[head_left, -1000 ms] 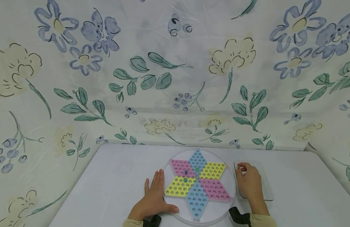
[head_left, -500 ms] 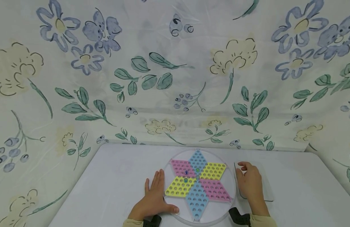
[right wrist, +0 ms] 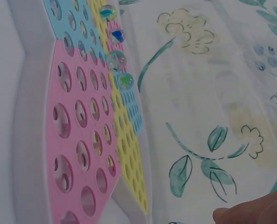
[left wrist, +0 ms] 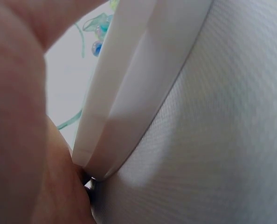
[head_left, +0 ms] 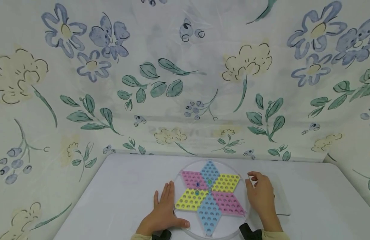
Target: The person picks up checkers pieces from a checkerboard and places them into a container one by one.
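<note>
A round clear board (head_left: 185, 226) carries a six-pointed star of pink, blue and yellow holed fields (head_left: 210, 200). Several glass marbles (head_left: 197, 184) sit in holes near its centre, shown close in the right wrist view as marbles (right wrist: 115, 58). My left hand (head_left: 164, 211) lies flat on the table, thumb against the board's rim (left wrist: 129, 93). My right hand (head_left: 258, 193) hovers at the board's right edge with fingers curled; thumb and forefinger pinch a small pale marble (head_left: 253, 178), barely visible. One fingertip (right wrist: 250, 210) shows at the bottom of the right wrist view.
A shallow clear tray (head_left: 280, 200) lies on the white table (head_left: 119, 193) just right of my right hand. A flowered cloth (head_left: 185, 83) hangs behind the table and along both sides.
My right hand has drifted left from over the tray to the board's right rim, fingers still curled. My left hand has stayed put.
</note>
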{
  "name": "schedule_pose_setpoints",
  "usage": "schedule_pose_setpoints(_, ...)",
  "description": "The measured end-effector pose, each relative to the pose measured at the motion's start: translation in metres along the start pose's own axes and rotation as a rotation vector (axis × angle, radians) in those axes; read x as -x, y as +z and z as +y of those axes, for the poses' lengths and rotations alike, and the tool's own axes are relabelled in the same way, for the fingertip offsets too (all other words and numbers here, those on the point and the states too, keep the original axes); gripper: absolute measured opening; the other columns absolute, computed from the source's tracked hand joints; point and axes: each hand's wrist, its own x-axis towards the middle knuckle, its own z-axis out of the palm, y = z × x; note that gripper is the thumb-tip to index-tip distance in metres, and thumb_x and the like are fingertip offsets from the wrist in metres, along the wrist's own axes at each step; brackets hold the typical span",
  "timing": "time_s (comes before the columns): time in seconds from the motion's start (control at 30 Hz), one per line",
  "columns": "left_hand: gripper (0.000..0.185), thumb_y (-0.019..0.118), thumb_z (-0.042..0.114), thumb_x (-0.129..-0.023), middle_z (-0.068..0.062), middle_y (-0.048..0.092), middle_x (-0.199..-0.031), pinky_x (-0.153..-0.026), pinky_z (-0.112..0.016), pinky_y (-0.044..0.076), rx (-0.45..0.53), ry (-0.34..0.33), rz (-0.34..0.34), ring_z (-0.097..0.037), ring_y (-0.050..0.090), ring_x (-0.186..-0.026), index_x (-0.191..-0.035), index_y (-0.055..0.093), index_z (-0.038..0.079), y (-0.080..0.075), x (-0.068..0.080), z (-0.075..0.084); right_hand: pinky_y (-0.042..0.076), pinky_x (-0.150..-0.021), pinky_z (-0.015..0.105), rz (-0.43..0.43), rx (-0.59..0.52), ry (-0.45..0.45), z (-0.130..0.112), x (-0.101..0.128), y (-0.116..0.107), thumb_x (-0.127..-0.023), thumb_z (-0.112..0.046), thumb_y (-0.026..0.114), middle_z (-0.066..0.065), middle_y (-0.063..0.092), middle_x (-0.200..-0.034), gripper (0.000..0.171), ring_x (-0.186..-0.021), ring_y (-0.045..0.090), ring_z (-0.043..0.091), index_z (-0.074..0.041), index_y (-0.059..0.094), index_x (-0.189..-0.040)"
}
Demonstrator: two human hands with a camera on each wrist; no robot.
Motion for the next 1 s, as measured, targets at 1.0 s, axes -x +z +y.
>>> schedule_pose_setpoints(1.0,0.147,0.087,0.061,-0.066,-0.029,-0.002,-0.164,-0.112,-0.067,-0.012,-0.033,0.004,-0.002,-0.042,-0.006,-0.152,-0.156,-0.003,-0.011,0.001,0.002,0.002,0.048,-0.077,0.042,-0.047,0.005,-0.127,-0.027,0.015,0.022,-0.097,-0.009,0.064,0.019,0.058,-0.111,0.027,-0.092,0.054,0.029,0.003,0.064,-0.121)
